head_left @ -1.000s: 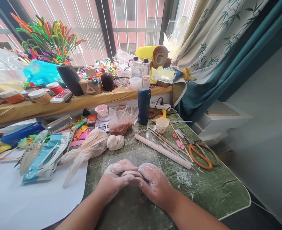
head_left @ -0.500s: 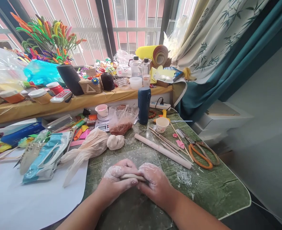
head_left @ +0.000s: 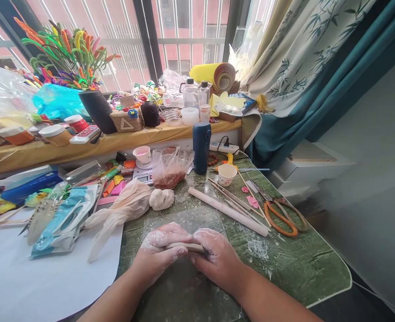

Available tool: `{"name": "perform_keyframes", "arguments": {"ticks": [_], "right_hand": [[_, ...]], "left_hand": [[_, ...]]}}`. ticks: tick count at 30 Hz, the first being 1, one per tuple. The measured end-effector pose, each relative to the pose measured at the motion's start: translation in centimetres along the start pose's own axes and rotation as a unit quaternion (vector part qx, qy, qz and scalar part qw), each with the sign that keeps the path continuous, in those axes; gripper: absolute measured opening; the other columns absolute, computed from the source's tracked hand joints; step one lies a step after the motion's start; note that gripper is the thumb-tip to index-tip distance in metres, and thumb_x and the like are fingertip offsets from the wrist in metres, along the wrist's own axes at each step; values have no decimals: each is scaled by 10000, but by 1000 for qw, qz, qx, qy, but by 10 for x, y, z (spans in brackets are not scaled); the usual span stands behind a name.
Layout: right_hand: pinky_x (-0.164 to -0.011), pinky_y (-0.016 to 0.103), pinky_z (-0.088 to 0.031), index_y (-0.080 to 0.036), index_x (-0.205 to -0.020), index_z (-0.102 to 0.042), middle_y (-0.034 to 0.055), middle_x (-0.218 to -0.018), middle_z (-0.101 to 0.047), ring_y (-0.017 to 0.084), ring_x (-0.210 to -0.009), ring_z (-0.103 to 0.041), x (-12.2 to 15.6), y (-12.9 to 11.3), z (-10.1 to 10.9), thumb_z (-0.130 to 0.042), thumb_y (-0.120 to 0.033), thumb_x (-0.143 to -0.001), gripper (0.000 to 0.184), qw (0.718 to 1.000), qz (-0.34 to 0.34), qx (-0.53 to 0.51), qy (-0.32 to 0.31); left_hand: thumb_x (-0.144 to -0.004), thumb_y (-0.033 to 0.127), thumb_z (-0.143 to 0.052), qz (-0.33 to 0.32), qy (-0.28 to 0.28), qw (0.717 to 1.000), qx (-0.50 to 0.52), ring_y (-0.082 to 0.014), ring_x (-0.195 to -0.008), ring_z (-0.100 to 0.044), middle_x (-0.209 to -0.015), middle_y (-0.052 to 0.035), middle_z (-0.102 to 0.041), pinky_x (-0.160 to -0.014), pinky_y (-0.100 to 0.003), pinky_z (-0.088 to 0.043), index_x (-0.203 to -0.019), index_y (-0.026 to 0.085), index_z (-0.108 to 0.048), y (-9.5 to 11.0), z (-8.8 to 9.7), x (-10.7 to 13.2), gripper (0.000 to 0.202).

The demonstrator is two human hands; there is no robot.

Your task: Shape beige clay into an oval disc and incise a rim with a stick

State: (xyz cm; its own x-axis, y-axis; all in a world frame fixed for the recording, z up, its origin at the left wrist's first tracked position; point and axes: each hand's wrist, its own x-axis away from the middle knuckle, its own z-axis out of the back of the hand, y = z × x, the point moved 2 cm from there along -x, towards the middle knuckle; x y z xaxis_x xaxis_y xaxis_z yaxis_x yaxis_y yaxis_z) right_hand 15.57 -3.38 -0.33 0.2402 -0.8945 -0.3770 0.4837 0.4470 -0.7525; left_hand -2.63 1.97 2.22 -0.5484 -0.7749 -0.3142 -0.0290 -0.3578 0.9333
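Observation:
A flattened piece of pale clay sits between my two hands, above a clear sheet on the green table. My left hand is closed around its left side, fingers behind and thumb in front. On its right side my right hand grips it too, with the thumb underneath. White powder coats both hands. Much of the clay is hidden by the fingers. Just beyond my left hand lies a lump of white clay, touching a thin plastic bag. A pale rolling pin lies slanted beyond my right hand.
Orange-handled scissors, thin sticks and a paper cup lie at the right. Farther back stand a dark blue bottle and a bag of reddish-brown material. White paper covers the left side, with a blue packet on it.
My left thumb has shifted slightly left along the clay, and more of the clay's edge shows between my hands. Things on the table stay put.

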Motion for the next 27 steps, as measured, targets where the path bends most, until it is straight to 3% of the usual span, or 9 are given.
{"name": "perform_keyframes", "arguments": {"ticks": [3, 8, 13, 18, 23, 27], "right_hand": [[-691, 293, -419, -229, -838, -614, 18, -793, -630, 183, -745, -578, -1, -1, 1, -497, -506, -1020, 352, 1000, -7, -11, -16], [-664, 289, -376, -230, -748, -542, -3, -730, -562, 174, -706, -523, -1, -2, 1, -467, -536, -1023, 418, 999, -16, -7, -31], [-656, 287, -362, -229, -740, -525, -8, -725, -543, 169, -697, -513, 0, -2, 1, -454, -544, -1025, 430, 999, -23, -7, -37], [-659, 287, -363, -228, -742, -523, -11, -723, -543, 166, -691, -506, 0, -3, 1, -467, -531, -1026, 420, 999, -18, -14, -32], [-668, 283, -380, -224, -743, -549, -16, -724, -545, 161, -702, -521, -2, -4, 4, -516, -516, -1011, 397, 998, -24, -51, -21], [-652, 277, -390, -218, -751, -583, -17, -729, -550, 157, -698, -535, -2, -3, 11, -586, -489, -983, 356, 994, -68, -76, 24]], "left_hand": [[-874, 414, -774, -10, 18, 999, -35, -244, -886, -711, -909, -86, -799, -853, -374, -563, -1013, 294, -840, 2, -1, 2, 195], [-778, 423, -857, 74, 88, 993, 16, -220, -810, -705, -879, -71, -766, -711, -303, -576, -912, 224, -798, -1, -2, 5, 247], [-767, 369, -876, 47, 79, 996, 17, -199, -816, -678, -799, -52, -747, -768, -285, -552, -786, 214, -773, 0, -1, 3, 187], [-759, 385, -879, 91, 66, 991, 78, -198, -788, -677, -844, -62, -733, -702, -280, -556, -806, 192, -732, 2, -2, 3, 247], [-723, 438, -893, 94, 99, 988, 77, -196, -772, -662, -779, -59, -709, -697, -272, -542, -675, 169, -675, 0, -3, 2, 349], [-754, 427, -857, 143, 108, 982, 65, -183, -745, -657, -821, -38, -703, -657, -256, -533, -845, 191, -698, -4, -1, 2, 299]]}}
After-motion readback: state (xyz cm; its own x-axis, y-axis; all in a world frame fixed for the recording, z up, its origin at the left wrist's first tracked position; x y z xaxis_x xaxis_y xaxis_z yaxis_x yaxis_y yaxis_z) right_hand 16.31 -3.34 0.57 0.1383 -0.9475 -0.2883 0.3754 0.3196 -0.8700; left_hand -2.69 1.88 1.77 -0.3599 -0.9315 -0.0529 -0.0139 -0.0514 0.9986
